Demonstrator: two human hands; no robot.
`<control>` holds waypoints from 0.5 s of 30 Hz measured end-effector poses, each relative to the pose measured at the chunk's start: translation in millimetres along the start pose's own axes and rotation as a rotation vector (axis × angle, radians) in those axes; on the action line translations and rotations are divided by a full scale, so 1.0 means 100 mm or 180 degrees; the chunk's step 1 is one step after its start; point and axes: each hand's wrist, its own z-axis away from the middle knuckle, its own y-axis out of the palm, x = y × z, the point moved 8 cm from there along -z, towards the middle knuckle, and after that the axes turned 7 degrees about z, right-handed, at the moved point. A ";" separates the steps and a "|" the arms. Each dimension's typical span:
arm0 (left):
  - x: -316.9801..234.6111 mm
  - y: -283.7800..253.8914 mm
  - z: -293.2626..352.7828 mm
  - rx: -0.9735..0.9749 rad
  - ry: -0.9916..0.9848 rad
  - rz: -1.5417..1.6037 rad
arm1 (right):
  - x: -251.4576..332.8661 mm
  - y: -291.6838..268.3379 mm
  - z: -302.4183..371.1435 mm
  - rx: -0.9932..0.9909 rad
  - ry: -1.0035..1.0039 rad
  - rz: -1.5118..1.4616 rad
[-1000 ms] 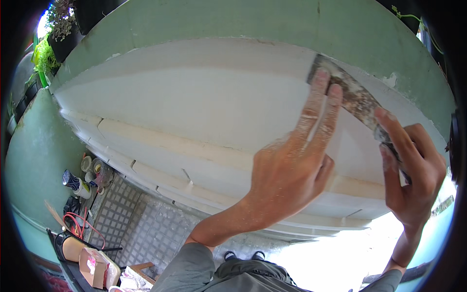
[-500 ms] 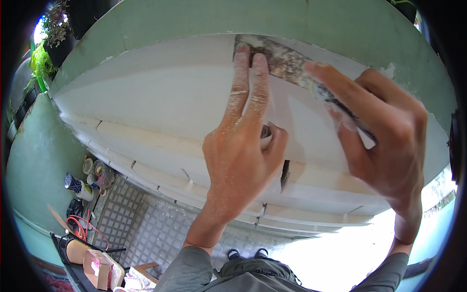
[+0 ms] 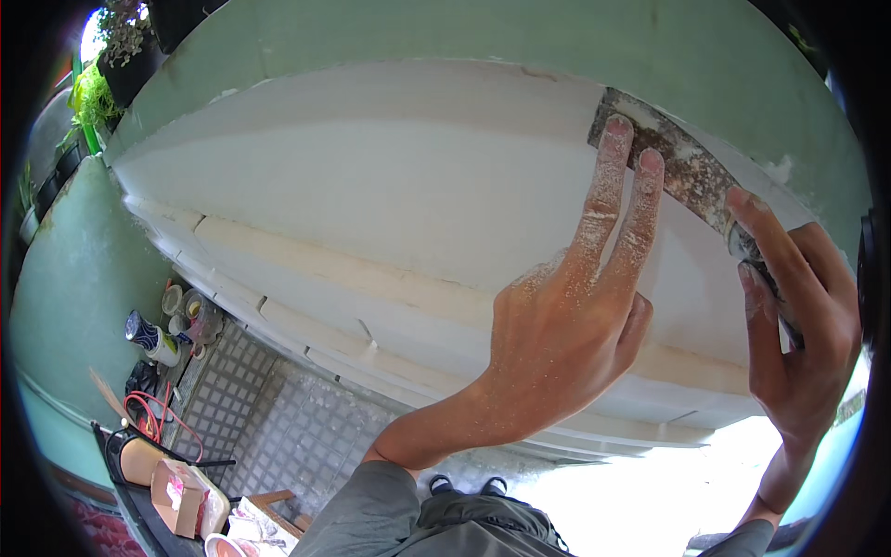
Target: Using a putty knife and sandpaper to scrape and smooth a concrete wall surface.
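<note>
A putty knife with a stained, mottled metal blade lies against the smooth white panel, close to its border with the green wall. My right hand is closed round its dark handle, index finger stretched along toward the blade. My left hand, speckled with white powder, presses two outstretched fingertips on the blade near its far left end. The thumb is close to the palm, and the remaining fingers are mostly hidden.
Stepped white ledges run below the panel. At lower left are tubs and cans, a red hose and a black chair with an open cardboard box. Potted plants stand at upper left. The floor is tiled.
Both hands and the putty knife have slid to the right along the panel's upper border, and slightly down. My left fingers stay pressed on the blade.
</note>
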 end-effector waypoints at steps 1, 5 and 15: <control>0.03 -0.05 0.00 -0.0011 -0.0015 -0.0028 | 0.03 0.01 -0.04 -0.0007 -0.0025 -0.0021; 0.22 -0.31 0.03 -0.0107 -0.0033 -0.0219 | 0.24 0.10 -0.26 0.0088 -0.0077 -0.0182; 0.36 -0.48 0.05 0.0047 -0.0183 -0.0208 | 0.34 0.11 -0.40 -0.0035 -0.0123 -0.0208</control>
